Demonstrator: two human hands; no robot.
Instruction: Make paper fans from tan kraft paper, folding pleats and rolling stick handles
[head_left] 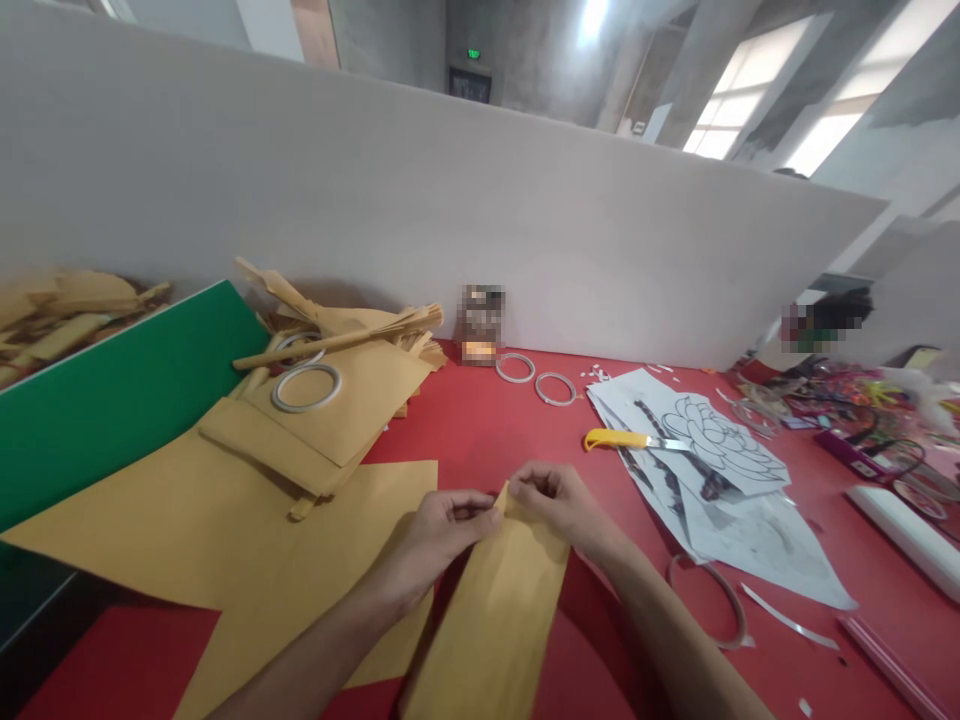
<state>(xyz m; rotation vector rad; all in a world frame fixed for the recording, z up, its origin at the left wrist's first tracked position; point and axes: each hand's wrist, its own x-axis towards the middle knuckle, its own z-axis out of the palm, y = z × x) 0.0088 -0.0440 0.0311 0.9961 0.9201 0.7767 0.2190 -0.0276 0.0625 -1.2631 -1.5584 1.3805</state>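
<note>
Low in the middle of the head view lies a long folded strip of tan kraft paper (499, 610), its far end narrowing to a point. My left hand (450, 525) pinches the left edge of that tip between thumb and fingers. On the other side, my right hand (559, 495) grips the tip's right edge with curled fingers. Both hands nearly meet at the point. Under my left forearm spread large flat sheets of the same tan paper (300, 570).
Stacked tan paper pieces (360, 390) carry a tape roll (306, 387) at left, beside a green panel (120, 400). A yellow utility knife (619, 439) with its blade out lies on printed drawings (720, 520) at right. A white partition (420, 200) stands behind the red table (487, 420).
</note>
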